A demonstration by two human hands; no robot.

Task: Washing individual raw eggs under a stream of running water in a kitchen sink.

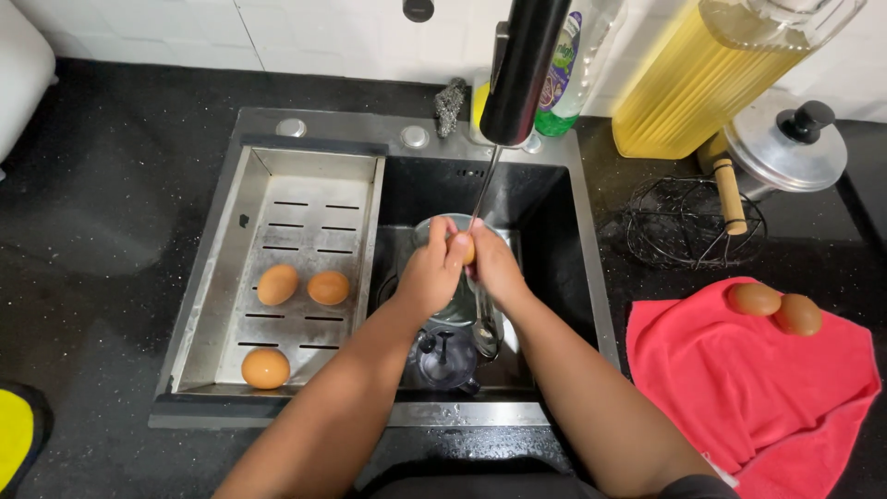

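Brown egg (468,249) pinched between left hand (432,271) and right hand (494,265) under the tap (523,69); green-labelled bottle (564,69) just behind the tap.

- Sink (554,199): black basin, steel-grey rim.
- Slotted tray (309,199) in its left half: silver, dark slits.
- Eggs (278,285) on tray: brown.
- Cloth (758,397) right of sink: coral red.
- Countertop (111,231) around sink: black, finely speckled.
- Faucet (522,69) above sink: black.
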